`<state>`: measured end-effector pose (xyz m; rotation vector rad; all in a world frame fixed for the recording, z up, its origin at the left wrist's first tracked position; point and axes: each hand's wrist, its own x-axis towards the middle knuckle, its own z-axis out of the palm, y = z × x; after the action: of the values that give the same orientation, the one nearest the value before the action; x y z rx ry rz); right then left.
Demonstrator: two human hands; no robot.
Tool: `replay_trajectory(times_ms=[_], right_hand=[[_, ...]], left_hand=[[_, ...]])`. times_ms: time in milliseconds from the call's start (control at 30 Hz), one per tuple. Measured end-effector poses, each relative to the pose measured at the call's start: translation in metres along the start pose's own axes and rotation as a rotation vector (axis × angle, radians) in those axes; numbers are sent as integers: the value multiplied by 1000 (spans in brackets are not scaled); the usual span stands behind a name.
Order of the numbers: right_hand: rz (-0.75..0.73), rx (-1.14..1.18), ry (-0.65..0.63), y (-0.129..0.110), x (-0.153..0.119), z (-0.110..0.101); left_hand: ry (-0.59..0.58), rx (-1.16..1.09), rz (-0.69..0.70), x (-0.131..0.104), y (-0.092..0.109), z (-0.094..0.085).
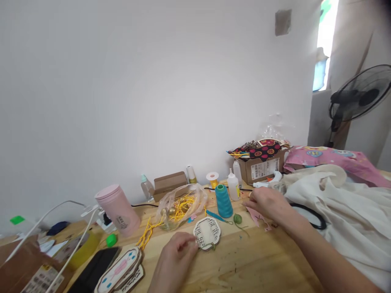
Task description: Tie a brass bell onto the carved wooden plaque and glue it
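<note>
My left hand (180, 254) pinches the left edge of a pale wooden lattice frame (207, 232) lying on the table. A bit of green thread (210, 246) lies along the frame's lower edge. My right hand (269, 202) is farther back on the right, fingers drawn together beside a cut pink piece (258, 219); what its fingertips hold, if anything, cannot be made out. Between the hands are a small green thread ball (237, 219), a blue slender tool (217, 215) and a teal thread cone (224, 201).
Behind stand a white glue bottle (233, 187), a bag of yellow cords (183, 205) and a full cardboard box (259, 169). Left are a pink cup (119, 211), stacked wooden tags (120, 270) and a phone (94, 270). White cloth (332, 215) covers the right side.
</note>
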<state>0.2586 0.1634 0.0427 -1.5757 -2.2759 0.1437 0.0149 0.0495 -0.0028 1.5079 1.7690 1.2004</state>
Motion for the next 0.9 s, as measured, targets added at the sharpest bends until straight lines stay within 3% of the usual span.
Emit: replay_trajectory(times_ms=[167, 333, 400, 533, 633, 733, 900], right_hand=[[-18, -15, 37, 0, -1, 8], [-153, 143, 115, -19, -3, 14], [-306, 189, 61, -29, -7, 19], [-757, 286, -190, -54, -24, 34], [-916, 329, -208, -66, -33, 48], [-905, 427, -163, -68, -33, 56], [-650, 672, -126, -62, -22, 56]], left_hand=[[-48, 396, 34, -10, -14, 6], [-123, 436, 75, -19, 0, 7], [-95, 414, 102, -28, 5, 7], [-71, 379, 146, -42, 13, 14], [-111, 363, 192, -41, 20, 17], [-119, 271, 205, -27, 25, 12], [-206, -33, 188, 8, 22, 4]])
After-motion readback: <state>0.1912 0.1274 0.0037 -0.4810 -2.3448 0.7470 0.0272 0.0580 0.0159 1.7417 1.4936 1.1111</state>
